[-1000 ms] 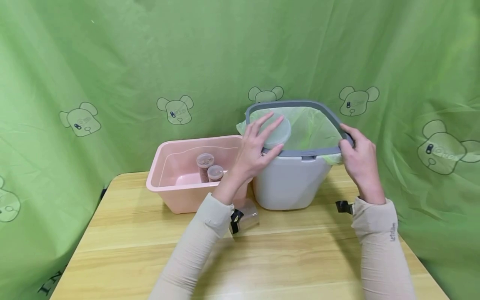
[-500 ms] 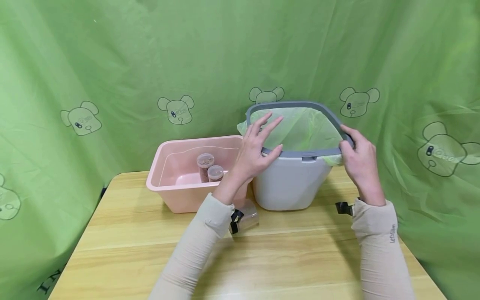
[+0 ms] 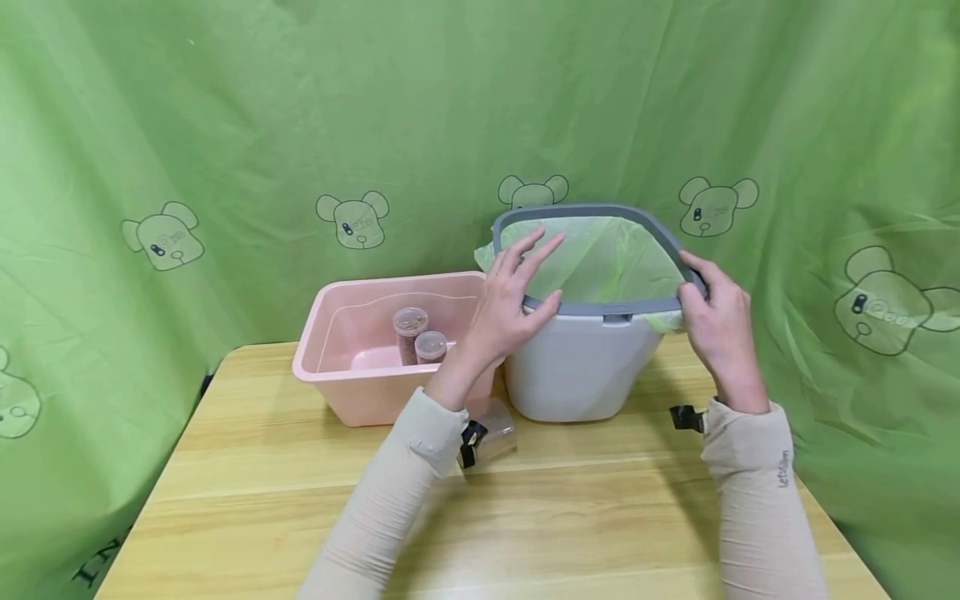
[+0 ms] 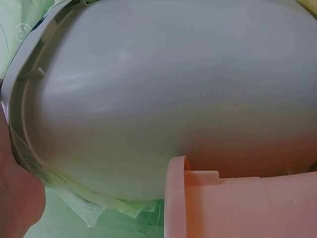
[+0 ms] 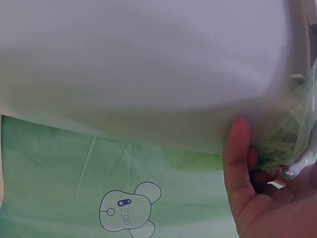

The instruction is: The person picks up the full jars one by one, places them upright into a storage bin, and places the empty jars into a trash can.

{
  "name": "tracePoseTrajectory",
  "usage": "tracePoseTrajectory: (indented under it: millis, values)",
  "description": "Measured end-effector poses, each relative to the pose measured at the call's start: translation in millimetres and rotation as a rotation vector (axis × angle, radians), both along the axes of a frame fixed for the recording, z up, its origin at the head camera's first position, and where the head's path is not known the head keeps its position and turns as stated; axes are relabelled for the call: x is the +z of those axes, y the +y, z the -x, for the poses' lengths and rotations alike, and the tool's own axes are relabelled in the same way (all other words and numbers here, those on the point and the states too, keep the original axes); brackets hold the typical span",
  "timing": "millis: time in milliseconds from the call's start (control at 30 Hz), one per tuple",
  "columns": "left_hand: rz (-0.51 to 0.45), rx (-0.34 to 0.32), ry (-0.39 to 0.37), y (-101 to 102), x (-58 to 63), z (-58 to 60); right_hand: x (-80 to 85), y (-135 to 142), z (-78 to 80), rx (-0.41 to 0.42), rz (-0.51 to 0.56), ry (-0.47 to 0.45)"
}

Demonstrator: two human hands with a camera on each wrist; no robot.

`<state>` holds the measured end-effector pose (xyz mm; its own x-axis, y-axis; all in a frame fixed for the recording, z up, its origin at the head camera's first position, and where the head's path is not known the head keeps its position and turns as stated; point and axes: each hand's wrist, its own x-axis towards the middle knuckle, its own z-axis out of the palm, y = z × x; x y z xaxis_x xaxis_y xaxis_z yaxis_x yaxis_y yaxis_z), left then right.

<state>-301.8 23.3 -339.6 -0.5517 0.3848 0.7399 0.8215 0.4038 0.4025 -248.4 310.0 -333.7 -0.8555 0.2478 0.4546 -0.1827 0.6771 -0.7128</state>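
Note:
A pale grey trash bin (image 3: 577, 367) stands tilted in the head view, with a dark grey ring (image 3: 585, 211) around its mouth and a thin green bag (image 3: 611, 254) lining it. My left hand (image 3: 506, 304) is over its left rim, fingers spread above the opening, thumb at the front edge. With my right hand (image 3: 718, 325) I grip the ring at the right side. In the right wrist view, those fingers (image 5: 237, 163) bend around the rim beside the bunched bag (image 5: 280, 151). The left wrist view shows mostly the bin's smooth wall (image 4: 158, 94).
Left of the bin sits a pink tub (image 3: 375, 396) holding a taller clear jar (image 3: 409, 337) and a shorter jar (image 3: 431, 347), both with reddish-brown contents. A clear plastic container (image 3: 498, 437) lies on the wooden table (image 3: 585, 517), partly behind my left wrist. Green cloth (image 3: 420, 100) hangs behind.
The round translucent disc-like top seen under my left fingers a second ago has dropped out of sight into the bin. Both hands have hardly moved.

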Motion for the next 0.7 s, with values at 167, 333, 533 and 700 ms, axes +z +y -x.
tracePoseTrajectory:
  millis: [167,333,533,700]
  values:
    - [-0.011,-0.023,-0.008,-2,0.7,-0.9,-0.3,-1,0.2,-0.007,0.003,0.014]
    - [-0.043,-0.071,-0.047,-5,3.0,-4.0,0.1,-2,-0.3,-0.012,0.003,0.018]
    - [-0.089,-0.115,-0.078,-14,1.2,-11.2,0.3,-1,-0.5,-0.017,-0.004,0.022]
    - [-0.091,-0.113,-0.060,-27,-3.9,-21.2,-0.1,0,-0.7,-0.010,0.004,0.015]
